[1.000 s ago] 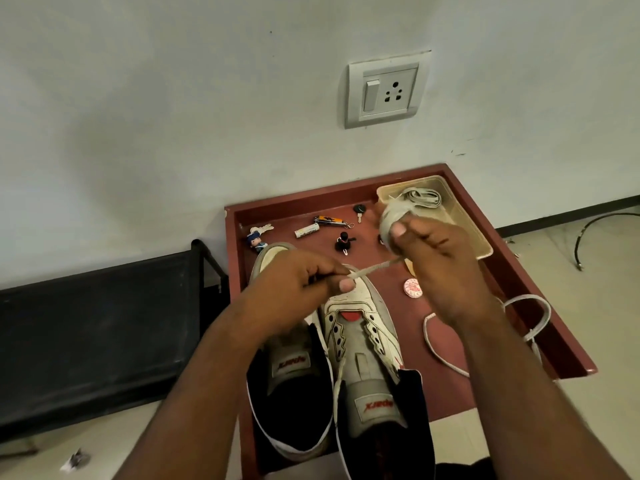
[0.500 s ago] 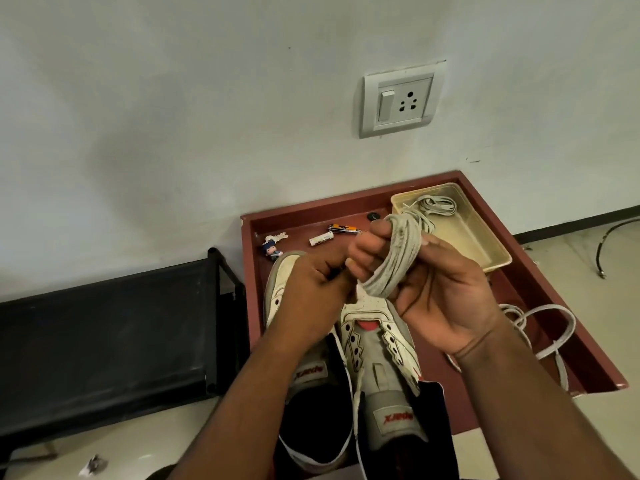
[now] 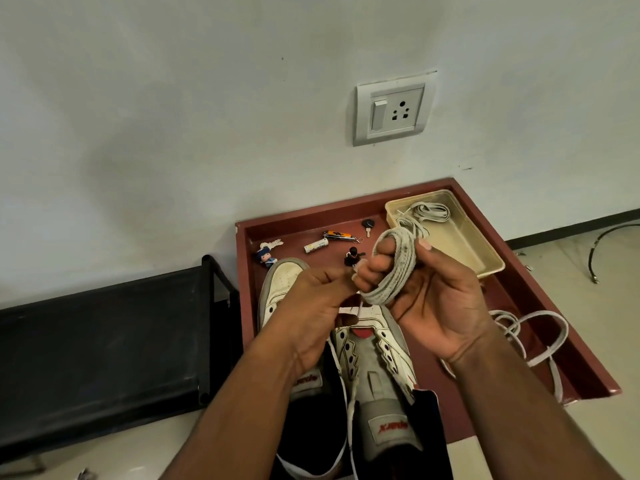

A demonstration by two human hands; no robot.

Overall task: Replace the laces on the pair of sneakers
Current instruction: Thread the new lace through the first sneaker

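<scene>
Pale wall (image 3: 173,133) at the far side, bearing a white switch-and-socket plate (image 3: 393,110); tiled floor below, with a black bench (image 3: 100,337) to the left. Against the wall, a dark red tray table (image 3: 568,327) with a raised rim. On it, near centre: a pair of white sneakers, toes pointing to the wall. Left sneaker (image 3: 282,282), largely covered by the left forearm. Right sneaker (image 3: 377,368), eyelets empty, grey tongue exposed with a red-lettered label. Right hand (image 3: 429,296), held above the sneakers, fingers curled round a coiled bundle of worn grey lace (image 3: 398,268) wound over them. Left hand (image 3: 311,303), just beside it, fingers pinching the loose end of the same lace (image 3: 349,309). Far right corner of the table: a beige plastic tray (image 3: 485,254) holding another coiled white lace (image 3: 429,213). Right edge of the table: a loose white lace (image 3: 540,341), looped and trailing over the rim. Far part of the table, small items: a doll keychain (image 3: 266,256), a battery (image 3: 316,244), an orange pocket tool (image 3: 337,235), a black-headed key (image 3: 368,226), a small dark figure (image 3: 352,256). On the floor, far right: a black cable (image 3: 609,244).
</scene>
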